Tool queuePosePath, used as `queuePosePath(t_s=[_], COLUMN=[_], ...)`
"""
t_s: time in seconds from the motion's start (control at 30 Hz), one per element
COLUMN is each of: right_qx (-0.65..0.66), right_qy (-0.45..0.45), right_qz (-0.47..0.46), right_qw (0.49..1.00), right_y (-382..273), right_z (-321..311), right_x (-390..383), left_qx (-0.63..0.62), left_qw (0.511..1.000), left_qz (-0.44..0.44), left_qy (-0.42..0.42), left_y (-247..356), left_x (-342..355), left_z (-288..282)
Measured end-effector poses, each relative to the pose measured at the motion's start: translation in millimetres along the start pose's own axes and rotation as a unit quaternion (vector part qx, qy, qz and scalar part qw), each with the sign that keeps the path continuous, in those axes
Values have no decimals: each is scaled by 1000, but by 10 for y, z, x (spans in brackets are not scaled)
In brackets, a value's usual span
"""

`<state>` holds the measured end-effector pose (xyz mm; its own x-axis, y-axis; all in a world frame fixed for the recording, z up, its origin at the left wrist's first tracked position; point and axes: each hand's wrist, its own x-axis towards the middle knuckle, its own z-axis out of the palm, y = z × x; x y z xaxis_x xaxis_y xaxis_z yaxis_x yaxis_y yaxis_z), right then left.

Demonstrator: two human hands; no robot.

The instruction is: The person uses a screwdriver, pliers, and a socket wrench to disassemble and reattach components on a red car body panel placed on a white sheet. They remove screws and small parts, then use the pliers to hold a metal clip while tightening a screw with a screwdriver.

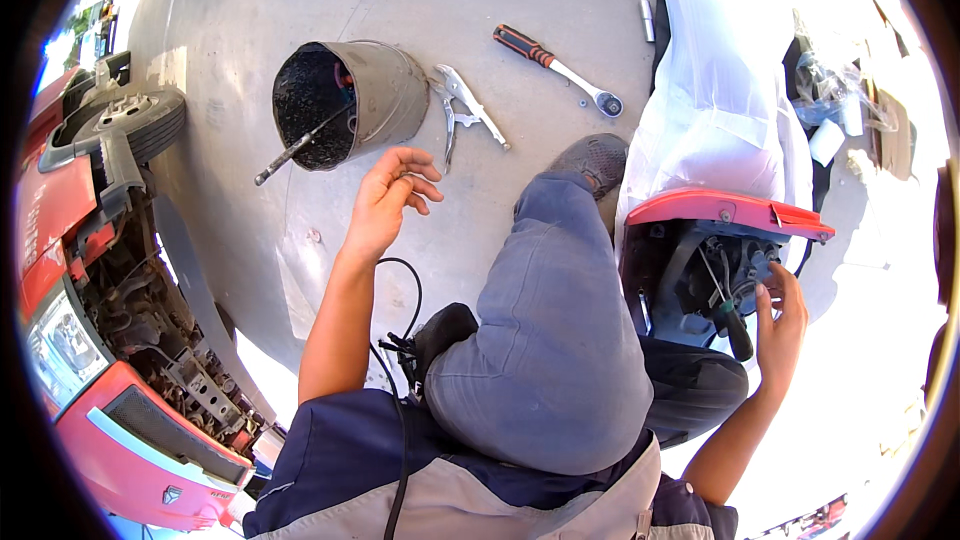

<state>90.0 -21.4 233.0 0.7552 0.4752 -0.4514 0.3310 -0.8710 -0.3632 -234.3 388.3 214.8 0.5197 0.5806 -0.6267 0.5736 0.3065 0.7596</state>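
Note:
My left hand (393,190) is raised over the floor beside a grey bucket (392,90), its fingers loosely bent and apart, with nothing visible in them. Locking pliers (462,105) lie just beyond it. At the right, my right hand (782,315) reaches to a vehicle part with a red panel (705,204) and a dark housing. Its fingertips are at the housing's edge, thumb and fingers apart. Whether they touch the housing is hard to tell. A screwdriver (736,328) with a dark green and black handle rests in the housing, beside that hand.
A ratchet wrench (558,68) and a metal socket (647,20) lie on the concrete floor. From the bucket's black-coated mouth sticks a metal rod (290,157). White plastic wrapping (715,90) spreads beyond the red panel. A red vehicle (150,440) and a wheel (140,125) stand at the left.

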Motion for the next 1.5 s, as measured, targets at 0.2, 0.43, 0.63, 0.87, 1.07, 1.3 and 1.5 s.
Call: queuePosePath(t_s=[0.2, 0.43, 0.63, 0.87, 1.07, 1.3, 1.5], right_qx=[20, 115, 192, 227, 81, 254, 224], right_qy=[7, 80, -99, -94, 201, -231, -373], right_qz=[3, -14, -150, 133, 169, 66, -22], right_qw=[1000, 990, 965, 960, 961, 937, 900], right_y=[-101, -13, -448, -793, -752, -729, -643], right_z=[0, -34, 323, 3168, 3966, 3460, 1829], right_x=[42, -241, -654, -646, -418, -360, -438], left_qx=[-73, 35, 331, 546, 506, 341, 185], left_qw=[995, 977, 851, 609, 661, 857, 912], left_qz=[58, 168, -16, 204, 205, 62, 84], left_qy=[28, -127, -406, -538, -515, -382, -357], left_y=[230, 1291, 705, -377, -412, -157, 563], left_x=[140, 772, 1424, 1639, 1562, 1679, 1640], left_z=[-49, 537, 1534, 2353, 2420, 2058, 2079])
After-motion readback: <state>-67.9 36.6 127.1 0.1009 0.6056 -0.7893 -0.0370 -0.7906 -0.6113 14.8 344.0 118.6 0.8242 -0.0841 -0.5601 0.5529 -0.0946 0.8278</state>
